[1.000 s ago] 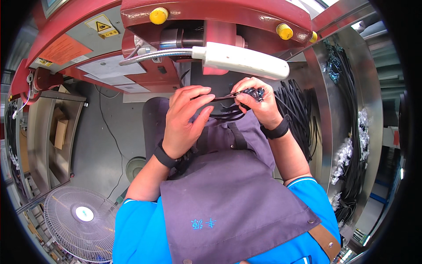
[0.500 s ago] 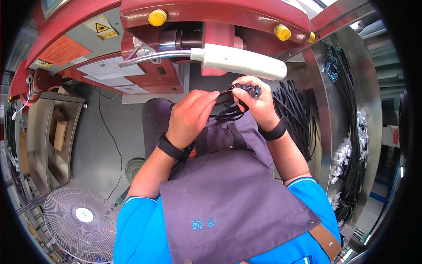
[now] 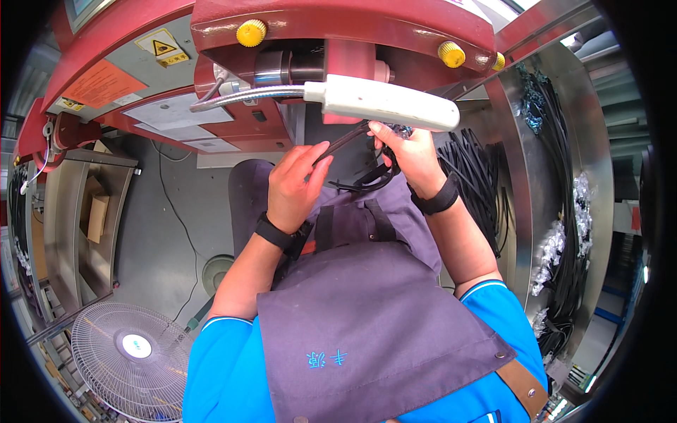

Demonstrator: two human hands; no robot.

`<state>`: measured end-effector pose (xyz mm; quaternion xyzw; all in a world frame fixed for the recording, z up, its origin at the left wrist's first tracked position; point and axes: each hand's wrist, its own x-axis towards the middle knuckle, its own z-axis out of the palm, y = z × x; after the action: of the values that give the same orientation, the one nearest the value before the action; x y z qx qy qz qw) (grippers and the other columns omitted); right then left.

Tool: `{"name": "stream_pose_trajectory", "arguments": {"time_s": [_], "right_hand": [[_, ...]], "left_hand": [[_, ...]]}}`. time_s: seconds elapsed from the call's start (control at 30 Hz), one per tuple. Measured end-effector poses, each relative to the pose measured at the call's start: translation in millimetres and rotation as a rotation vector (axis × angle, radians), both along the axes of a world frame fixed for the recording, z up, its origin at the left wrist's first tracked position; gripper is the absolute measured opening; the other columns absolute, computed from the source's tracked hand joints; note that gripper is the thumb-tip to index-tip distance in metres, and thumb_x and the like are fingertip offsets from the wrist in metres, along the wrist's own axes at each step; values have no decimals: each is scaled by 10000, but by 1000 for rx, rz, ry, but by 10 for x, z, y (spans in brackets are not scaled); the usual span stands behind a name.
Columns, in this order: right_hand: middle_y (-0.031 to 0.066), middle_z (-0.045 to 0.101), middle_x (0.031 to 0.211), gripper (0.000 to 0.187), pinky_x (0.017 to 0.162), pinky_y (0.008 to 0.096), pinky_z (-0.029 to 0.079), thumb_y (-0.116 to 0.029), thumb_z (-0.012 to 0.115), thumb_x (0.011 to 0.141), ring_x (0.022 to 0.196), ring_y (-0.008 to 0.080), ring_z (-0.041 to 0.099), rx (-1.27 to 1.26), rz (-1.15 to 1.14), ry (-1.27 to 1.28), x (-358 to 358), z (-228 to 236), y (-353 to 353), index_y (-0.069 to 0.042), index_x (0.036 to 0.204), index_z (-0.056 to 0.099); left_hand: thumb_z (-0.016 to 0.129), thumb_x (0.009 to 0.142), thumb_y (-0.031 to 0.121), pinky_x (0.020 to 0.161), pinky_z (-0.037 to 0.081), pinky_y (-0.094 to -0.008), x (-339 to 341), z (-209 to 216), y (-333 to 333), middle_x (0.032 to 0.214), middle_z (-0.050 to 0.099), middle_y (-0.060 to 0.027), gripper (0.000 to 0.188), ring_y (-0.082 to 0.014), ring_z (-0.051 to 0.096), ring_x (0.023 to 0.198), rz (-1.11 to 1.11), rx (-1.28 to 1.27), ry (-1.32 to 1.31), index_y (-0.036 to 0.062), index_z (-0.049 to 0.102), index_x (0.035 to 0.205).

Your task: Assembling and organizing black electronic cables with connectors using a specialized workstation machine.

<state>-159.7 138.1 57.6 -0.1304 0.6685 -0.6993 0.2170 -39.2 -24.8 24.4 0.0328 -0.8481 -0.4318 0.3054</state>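
Several narrow black straps (image 3: 367, 185) hang in a loop between my hands, above my apron-covered lap. My right hand (image 3: 417, 161) is closed around the bunch near its dark, shiny ends, which the white lamp head partly covers. My left hand (image 3: 293, 185) pinches one strap (image 3: 345, 141) between thumb and fingers, and that strap stretches taut across to the right hand. Both hands are just below the lamp head (image 3: 391, 102) and the pinkish-red wheel (image 3: 349, 60) of the red machine. The wheel looks smeared, and I cannot tell what its surface is.
The red machine (image 3: 338, 21) with yellow knobs spans the front. A flexible metal neck (image 3: 254, 92) carries the lamp. To the right, more black straps (image 3: 469, 183) hang beside a metal trough (image 3: 522, 211) holding further straps with plastic-wrapped ends. A fan (image 3: 134, 352) stands at lower left.
My left hand has moved slightly left and down, drawing one strap out straight from the bunch. My right hand has tilted, bringing the bunched ends up behind the lamp head.
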Motion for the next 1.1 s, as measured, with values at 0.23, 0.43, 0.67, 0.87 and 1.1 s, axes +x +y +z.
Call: {"name": "stream_pose_trajectory", "arguments": {"time_s": [0.23,0.43,0.67,0.87,1.1], "right_hand": [[48,631,768,119,398,196,405,-15,623,830,578,60,539,11,3,-30,-53,-19,-33,-2,946,604],[38,615,746,153,398,201,404,17,590,823,595,63,541,4,-9,-22,-69,-27,-66,-4,974,597],[22,574,688,145,397,206,390,12,560,840,556,66,515,6,-16,-6,-89,-37,-50,-6,979,593],[27,563,672,128,402,206,381,22,534,837,519,64,493,6,-49,6,-120,-13,-7,-3,952,584],[41,584,711,115,439,205,417,-32,626,852,572,75,526,-164,51,17,-46,-8,115,-4,958,593]], "left_hand": [[698,773,-15,517,440,-200,-37,5,-3,797,624,-73,248,-92,560,604,28,42,-11,0,655,1017],[716,761,-16,509,418,-190,-61,12,-12,754,607,-63,232,-74,541,585,52,88,6,-8,659,986],[720,759,-13,507,421,-197,-92,24,-3,744,603,-69,225,-79,544,582,54,90,14,-11,661,976],[725,755,-6,496,418,-206,-143,59,37,736,598,-67,220,-88,545,578,29,114,45,-13,661,965],[740,733,-2,491,435,-218,-47,77,66,753,616,-69,211,-112,560,578,44,45,56,17,667,930]]}}
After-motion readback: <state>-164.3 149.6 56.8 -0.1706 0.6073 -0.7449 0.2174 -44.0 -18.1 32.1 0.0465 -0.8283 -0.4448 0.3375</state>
